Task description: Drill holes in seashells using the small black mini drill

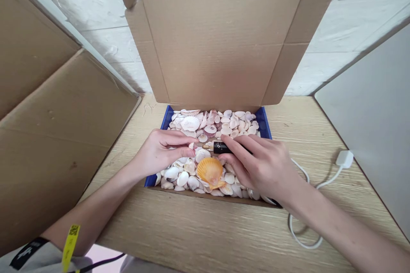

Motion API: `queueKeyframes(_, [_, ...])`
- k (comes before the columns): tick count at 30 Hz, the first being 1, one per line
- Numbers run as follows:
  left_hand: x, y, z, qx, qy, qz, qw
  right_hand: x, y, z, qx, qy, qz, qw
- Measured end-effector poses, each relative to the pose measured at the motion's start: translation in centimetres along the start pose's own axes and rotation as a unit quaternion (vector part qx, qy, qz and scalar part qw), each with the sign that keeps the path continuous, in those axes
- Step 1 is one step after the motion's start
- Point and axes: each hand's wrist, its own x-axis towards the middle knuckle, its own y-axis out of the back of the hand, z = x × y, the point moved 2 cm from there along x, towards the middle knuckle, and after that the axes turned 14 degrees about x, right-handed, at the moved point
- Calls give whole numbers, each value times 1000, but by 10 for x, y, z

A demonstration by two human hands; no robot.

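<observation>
Over the box of shells, my left hand (168, 150) pinches a small pale shell (192, 146) between thumb and fingertips. My right hand (259, 162) grips a black handheld mini drill (221, 147), its brass chuck pointing left toward that shell. Whether the bit touches the shell is too fine to make out. Beneath both hands, a blue-sided cardboard box (264, 122) holds many white and pinkish shells. A large orange scallop shell (210, 171) lies among them near the front. At the back left is a white scallop shell (190, 123) with small dark dots.
The box's cardboard lid (221, 42) stands raised behind it, near a white wall (105, 47). A cardboard panel (57, 128) rises on the left, a white panel (374, 115) on the right. A white cable (309, 245) with a white plug (345, 159) lies on the wooden table (179, 230).
</observation>
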Motion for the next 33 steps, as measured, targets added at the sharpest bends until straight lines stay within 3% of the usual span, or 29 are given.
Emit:
queueKeyframes(9, [0, -1, 8, -32, -18, -62, 997, 0, 11, -14, -23, 142, 53, 988])
queueKeyframes(16, [0, -2, 10, -43, -31, -36, 998, 0, 9, -13, -16, 127, 57, 990])
queueKeyframes(33, [-2, -2, 8, -28, -97, 31, 994, 2, -5, -9, 25, 52, -31, 998])
